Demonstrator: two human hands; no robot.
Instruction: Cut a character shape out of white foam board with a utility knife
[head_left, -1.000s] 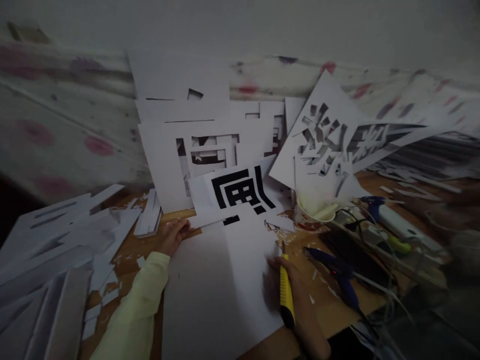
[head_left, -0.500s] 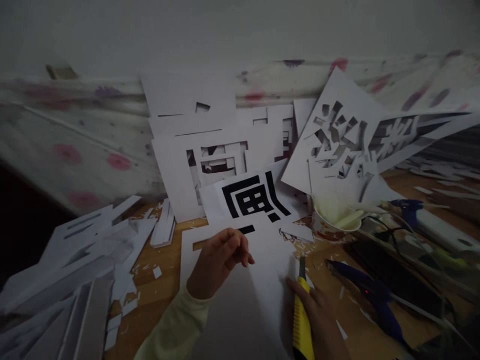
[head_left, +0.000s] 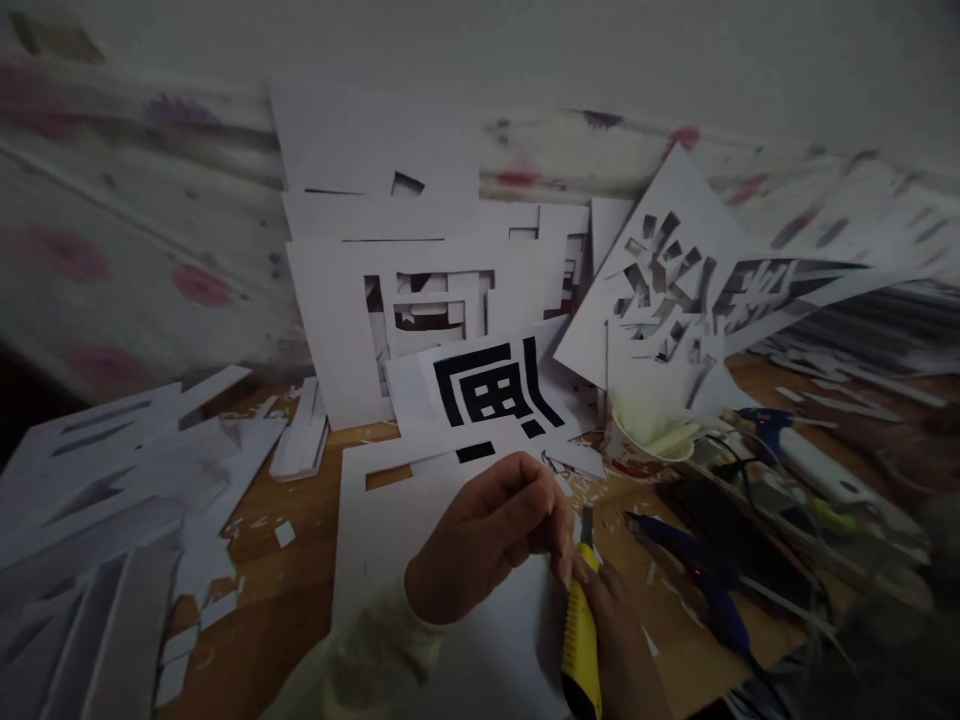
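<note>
Over the wooden table [head_left: 292, 570], the left arm, in a pale yellow fabric sleeve [head_left: 367, 655], angled rightward above a flat white paper sheet [head_left: 382, 530]. Left hand's [head_left: 499, 530] fingers curled together; couldn't tell if they pinched anything. Right hand's [head_left: 619, 620] fingers pressed a long yellow-and-black cutter [head_left: 581, 620], blade [head_left: 587, 523] pointing away, right by the left fingertips.

I've got a sheet [head_left: 390, 550] flat front-centre on the worktop [head_left: 289, 580], pattern sheet [head_left: 551, 385] behind it, boards [head_left: 330, 330] standing behind that, cloth [head_left: 150, 190] at the back. Left hand [head_left: 491, 540] over the sheet, right hand [head_left: 619, 625] with the knife [head_left: 580, 635] by its right edge. Scrap pile [head_left: 142, 465] left. Cup [head_left: 628, 453] right of the pattern sheet, nearer glue gun [head_left: 701, 570] right of the knife.
</note>
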